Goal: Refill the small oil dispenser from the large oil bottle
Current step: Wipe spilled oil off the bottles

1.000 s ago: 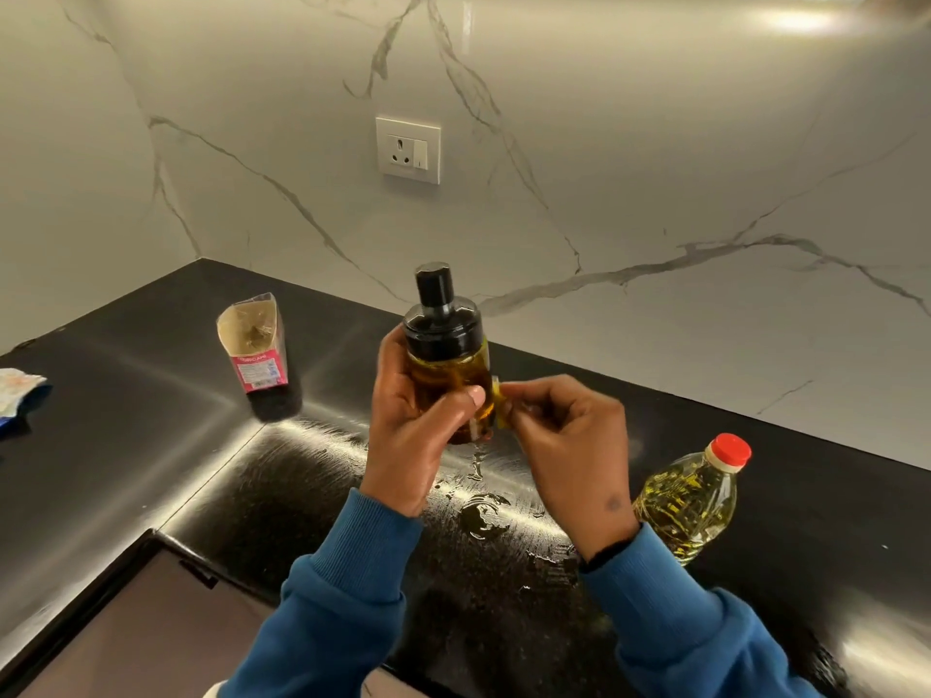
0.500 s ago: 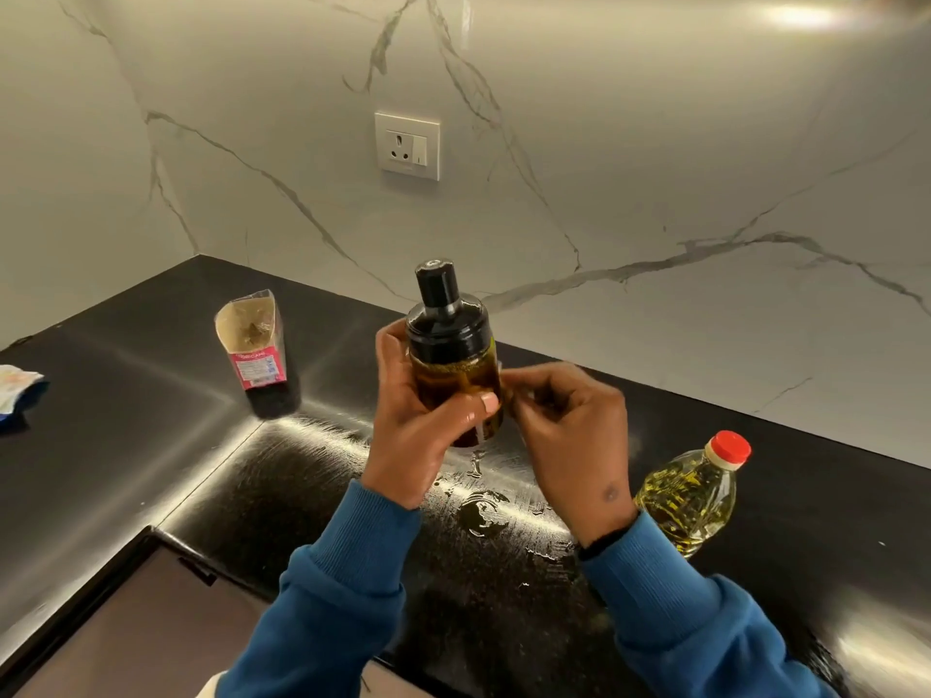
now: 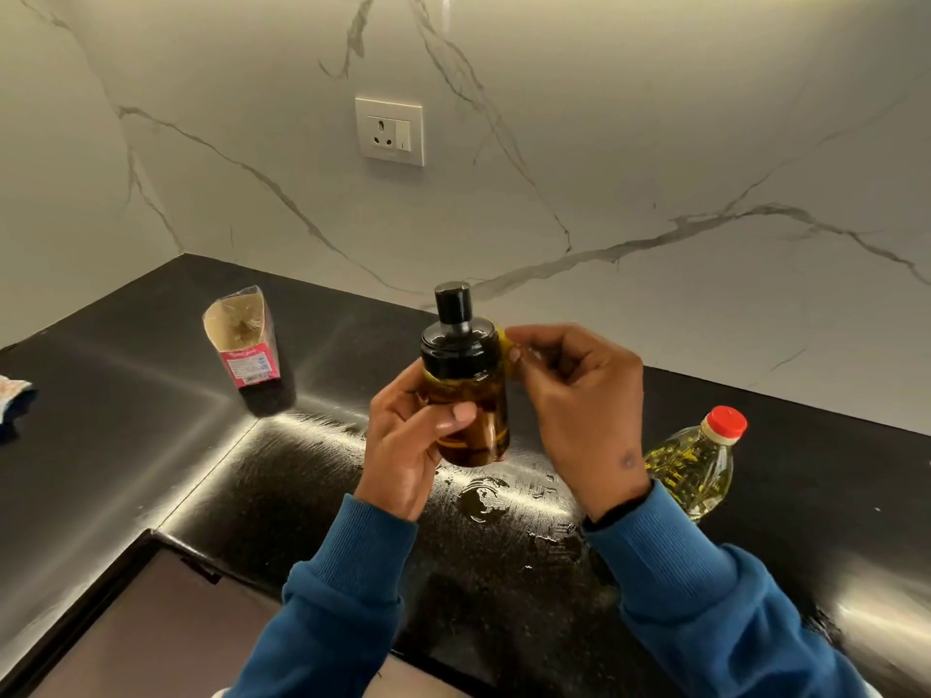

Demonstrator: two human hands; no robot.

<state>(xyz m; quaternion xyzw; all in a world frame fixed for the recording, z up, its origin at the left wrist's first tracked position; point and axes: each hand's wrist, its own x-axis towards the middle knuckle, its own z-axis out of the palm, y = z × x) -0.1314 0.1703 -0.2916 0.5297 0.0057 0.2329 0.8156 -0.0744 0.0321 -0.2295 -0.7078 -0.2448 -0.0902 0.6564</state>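
The small oil dispenser (image 3: 466, 390) is an amber glass jar with a black lid and pump top, holding oil. My left hand (image 3: 408, 440) grips its body from the left and holds it upright above the black counter (image 3: 151, 445). My right hand (image 3: 579, 400) pinches a small yellow piece (image 3: 506, 345) at the dispenser's right side, just under the lid. The large oil bottle (image 3: 695, 466), clear plastic with a red cap on, stands on the counter to the right, behind my right wrist.
An opened pink-and-brown carton (image 3: 244, 345) stands at the back left. A crumpled wrapper (image 3: 12, 395) lies at the far left edge. Oil smears (image 3: 483, 496) glisten on the counter under the dispenser. A wall socket (image 3: 390, 131) sits on the marble backsplash. A dark recess (image 3: 141, 622) lies at the lower left.
My right hand has moved up along the dispenser's right side, from its middle to just below the lid. My left hand keeps its grip, and the dispenser has turned slightly.
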